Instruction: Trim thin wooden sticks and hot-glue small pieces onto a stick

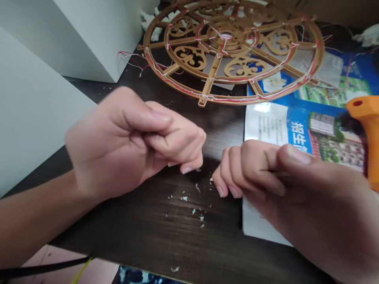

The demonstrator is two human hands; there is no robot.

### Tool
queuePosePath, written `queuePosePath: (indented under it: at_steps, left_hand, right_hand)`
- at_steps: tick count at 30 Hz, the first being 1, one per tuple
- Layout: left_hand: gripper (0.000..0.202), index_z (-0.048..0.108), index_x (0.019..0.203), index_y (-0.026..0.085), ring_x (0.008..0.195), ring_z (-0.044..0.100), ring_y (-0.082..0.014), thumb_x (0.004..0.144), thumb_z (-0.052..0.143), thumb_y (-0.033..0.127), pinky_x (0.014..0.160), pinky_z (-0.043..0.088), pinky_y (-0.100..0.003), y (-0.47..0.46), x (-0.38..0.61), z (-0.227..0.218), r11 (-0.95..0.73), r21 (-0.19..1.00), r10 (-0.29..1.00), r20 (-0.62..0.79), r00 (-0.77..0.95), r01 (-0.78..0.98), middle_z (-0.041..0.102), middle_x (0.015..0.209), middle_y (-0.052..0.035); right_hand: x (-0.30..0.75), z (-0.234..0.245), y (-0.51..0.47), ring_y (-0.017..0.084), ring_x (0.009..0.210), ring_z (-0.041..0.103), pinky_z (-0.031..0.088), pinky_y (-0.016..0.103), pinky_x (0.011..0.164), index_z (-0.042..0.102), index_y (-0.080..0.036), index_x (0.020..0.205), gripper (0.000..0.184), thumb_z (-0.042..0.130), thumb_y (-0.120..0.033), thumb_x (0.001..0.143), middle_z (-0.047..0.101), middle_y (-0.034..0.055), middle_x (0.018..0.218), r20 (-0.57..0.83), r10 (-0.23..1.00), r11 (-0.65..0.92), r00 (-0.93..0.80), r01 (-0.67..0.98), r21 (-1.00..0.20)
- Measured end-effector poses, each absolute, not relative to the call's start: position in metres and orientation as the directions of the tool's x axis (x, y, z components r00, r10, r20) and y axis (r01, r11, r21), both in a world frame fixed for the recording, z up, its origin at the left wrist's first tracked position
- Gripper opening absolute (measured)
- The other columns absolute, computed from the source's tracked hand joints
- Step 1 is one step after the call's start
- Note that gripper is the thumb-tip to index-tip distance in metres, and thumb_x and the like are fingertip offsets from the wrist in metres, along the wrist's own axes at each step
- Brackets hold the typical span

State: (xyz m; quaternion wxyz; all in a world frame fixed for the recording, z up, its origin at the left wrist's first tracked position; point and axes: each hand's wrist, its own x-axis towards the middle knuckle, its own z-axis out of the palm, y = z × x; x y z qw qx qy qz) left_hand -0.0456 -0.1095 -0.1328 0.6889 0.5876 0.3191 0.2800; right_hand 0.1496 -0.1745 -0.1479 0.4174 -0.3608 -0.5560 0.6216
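Observation:
My left hand [127, 142] is curled into a loose fist above the dark wooden table [177, 236], with the thumb pressed over the bent fingers; whether anything is inside it is hidden. My right hand [266, 173] is closed as well, pinching a thin wire [268, 171] between thumb and forefinger. The two hands are close together, knuckles facing each other. Several small white scraps [195, 205] lie on the table just below and between them.
A round golden openwork frame [231, 51] strung with red and white wires lies at the back. A blue and white printed sheet [296, 126] sits under my right hand. An orange tool [367, 122] is at the right edge. White boards [35, 98] stand on the left.

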Motion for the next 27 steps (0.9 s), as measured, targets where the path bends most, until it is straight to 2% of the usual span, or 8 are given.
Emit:
queuePosePath:
  at_steps: [3, 6, 11, 15, 20, 23, 27]
  left_hand:
    - [0.046, 0.018, 0.046, 0.02, 0.05, 0.027, -0.0143, 0.082, 0.045, 0.021, 0.057, 0.04, -0.035, -0.111, -0.044, -0.132, 0.222, 0.974, 0.705, -0.198, 0.681, 0.053, 0.019, 0.047, -0.0002]
    - [0.042, 0.021, 0.043, 0.02, 0.048, 0.027, -0.0145, 0.08, 0.04, 0.015, 0.06, 0.041, -0.035, -0.113, -0.04, -0.133, 0.27, 0.957, 0.675, -0.265, 0.688, 0.104, 0.019, 0.044, -0.0004]
    - [0.035, 0.02, 0.045, 0.022, 0.053, 0.037, -0.0166, 0.075, 0.035, 0.011, 0.07, 0.047, -0.032, -0.116, -0.037, -0.134, 0.279, 0.96, 0.633, -0.189, 0.751, 0.006, 0.023, 0.045, -0.0012]
    - [0.032, 0.02, 0.049, 0.024, 0.058, 0.041, -0.0174, 0.076, 0.032, 0.011, 0.067, 0.046, -0.031, -0.117, -0.04, -0.134, 0.259, 0.966, 0.617, -0.163, 0.77, -0.002, 0.02, 0.05, -0.0001]
    - [0.033, 0.02, 0.053, 0.023, 0.064, 0.051, -0.0176, 0.083, 0.03, 0.014, 0.066, 0.041, -0.032, -0.118, -0.045, -0.139, 0.21, 0.977, 0.609, -0.091, 0.788, -0.049, 0.028, 0.053, 0.0]
    - [0.033, 0.02, 0.052, 0.024, 0.064, 0.053, -0.0178, 0.082, 0.031, 0.014, 0.066, 0.041, -0.031, -0.117, -0.045, -0.141, 0.204, 0.977, 0.602, -0.071, 0.795, -0.068, 0.03, 0.053, -0.0002]
    - [0.034, 0.021, 0.052, 0.025, 0.063, 0.054, -0.0189, 0.083, 0.031, 0.015, 0.061, 0.04, -0.032, -0.115, -0.046, -0.143, 0.205, 0.977, 0.595, -0.078, 0.8, -0.057, 0.029, 0.052, -0.0004]
  right_hand:
    - [0.15, -0.145, -0.176, 0.014, 0.075, 0.053, 0.053, 0.03, 0.071, 0.03, -0.014, 0.071, 0.057, 0.055, -0.057, 0.098, 0.039, 0.0026, 0.069, 0.066, 0.928, 0.042, -0.367, -0.073, -0.996]
    - [0.148, -0.145, -0.177, 0.013, 0.079, 0.056, 0.053, 0.029, 0.074, 0.033, -0.013, 0.072, 0.058, 0.057, -0.06, 0.097, 0.044, 0.0028, 0.072, 0.106, 0.932, 0.105, -0.347, -0.021, -0.994]
    - [0.142, -0.142, -0.176, 0.012, 0.083, 0.057, 0.054, 0.025, 0.079, 0.035, -0.012, 0.073, 0.058, 0.058, -0.06, 0.097, 0.047, 0.0031, 0.075, 0.101, 0.931, 0.095, -0.35, -0.033, -0.995]
    - [0.143, -0.145, -0.177, 0.012, 0.078, 0.056, 0.055, 0.027, 0.078, 0.035, -0.012, 0.07, 0.06, 0.058, -0.061, 0.096, 0.046, 0.0032, 0.072, 0.069, 0.928, 0.035, -0.365, -0.099, -0.994]
    - [0.141, -0.15, -0.177, 0.013, 0.077, 0.057, 0.053, 0.029, 0.077, 0.035, -0.013, 0.068, 0.058, 0.056, -0.057, 0.099, 0.047, 0.0036, 0.071, 0.024, 0.941, -0.03, -0.338, -0.153, -0.988]
    - [0.139, -0.147, -0.175, 0.013, 0.072, 0.055, 0.053, 0.027, 0.072, 0.033, -0.012, 0.065, 0.054, 0.051, -0.047, 0.101, 0.043, 0.0036, 0.065, -0.021, 0.932, -0.069, -0.361, -0.12, -0.99]
    - [0.141, -0.145, -0.173, 0.013, 0.077, 0.056, 0.053, 0.025, 0.078, 0.036, -0.012, 0.067, 0.045, 0.037, -0.035, 0.105, 0.044, 0.0035, 0.067, -0.07, 0.898, -0.129, -0.435, -0.106, -0.986]
